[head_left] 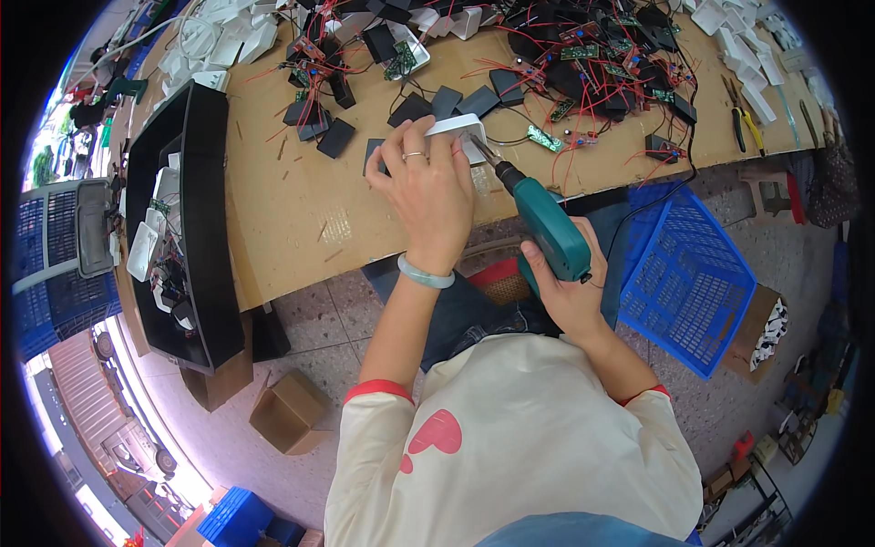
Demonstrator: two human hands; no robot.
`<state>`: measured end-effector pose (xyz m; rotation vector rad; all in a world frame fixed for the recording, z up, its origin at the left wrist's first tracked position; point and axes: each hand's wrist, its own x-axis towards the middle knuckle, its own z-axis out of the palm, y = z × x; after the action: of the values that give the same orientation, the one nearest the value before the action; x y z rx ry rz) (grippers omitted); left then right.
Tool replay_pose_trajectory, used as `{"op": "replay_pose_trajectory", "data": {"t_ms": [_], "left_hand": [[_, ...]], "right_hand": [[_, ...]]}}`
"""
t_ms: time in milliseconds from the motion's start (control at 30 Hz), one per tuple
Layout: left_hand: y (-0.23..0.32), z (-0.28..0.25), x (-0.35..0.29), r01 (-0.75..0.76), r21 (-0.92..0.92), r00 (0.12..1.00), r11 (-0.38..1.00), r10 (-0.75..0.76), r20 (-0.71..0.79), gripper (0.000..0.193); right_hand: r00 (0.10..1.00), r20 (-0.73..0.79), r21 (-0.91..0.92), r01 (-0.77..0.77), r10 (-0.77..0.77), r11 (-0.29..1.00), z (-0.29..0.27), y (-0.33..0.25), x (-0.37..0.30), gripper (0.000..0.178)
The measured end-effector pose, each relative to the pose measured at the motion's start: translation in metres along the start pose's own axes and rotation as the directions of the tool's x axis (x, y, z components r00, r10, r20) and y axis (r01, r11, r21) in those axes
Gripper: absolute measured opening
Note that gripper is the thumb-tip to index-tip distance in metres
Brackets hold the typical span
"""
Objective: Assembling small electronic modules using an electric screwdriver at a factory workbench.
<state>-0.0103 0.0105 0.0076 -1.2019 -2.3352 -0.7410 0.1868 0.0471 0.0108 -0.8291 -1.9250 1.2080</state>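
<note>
My right hand (574, 283) is wrapped round a green electric drill (550, 224), its black nose pointing up and to the left. The metal bit reaches into the open side of a white plastic casing (458, 124). My left hand (427, 187) holds that casing against the table, fingers bent over it, so part of it is hidden. Whether the bit touches a screw is too small to tell. Beside the left fingers lies a small black box (375, 157), with more black boxes (446, 101) just beyond the casing.
Circuit boards with red wires (583, 68) are heaped at the back of the cardboard-covered table (283, 242). White casings (214, 41) lie at the far left. A long black tray (205, 219) holds parts. Pliers (743, 123) lie at right; a blue crate (688, 273) stands below.
</note>
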Motion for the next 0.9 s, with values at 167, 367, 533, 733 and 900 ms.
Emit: {"op": "replay_pose_trajectory", "data": {"t_ms": [167, 367, 533, 733, 900], "left_hand": [[0.0, 0.0, 0.001, 0.007, 0.005, 1.0, 1.0, -0.007, 0.006, 0.011], [0.0, -0.001, 0.0, 0.008, -0.016, 1.0, 1.0, -0.008, 0.012, 0.016], [0.0, 0.0, -0.002, 0.008, -0.045, 1.0, 0.999, -0.008, 0.004, 0.021], [0.0, -0.001, -0.001, 0.006, -0.047, 1.0, 0.999, -0.006, 0.005, 0.021], [0.001, -0.003, 0.001, 0.015, -0.057, 0.999, 0.998, -0.014, 0.03, 0.02]], "right_hand": [[1.0, 0.002, 0.002, -0.012, 0.012, 1.0, 0.0, -0.001, 0.0, 0.026], [1.0, -0.009, 0.04, -0.026, 0.027, 0.999, -0.006, -0.007, -0.004, 0.025], [0.999, -0.013, 0.058, -0.041, 0.042, 0.997, -0.01, -0.01, -0.005, 0.024], [0.999, -0.006, 0.059, -0.047, 0.048, 0.997, -0.007, -0.008, -0.001, 0.025], [0.999, -0.007, 0.064, -0.045, 0.046, 0.997, -0.005, -0.008, 0.001, 0.026]]}}
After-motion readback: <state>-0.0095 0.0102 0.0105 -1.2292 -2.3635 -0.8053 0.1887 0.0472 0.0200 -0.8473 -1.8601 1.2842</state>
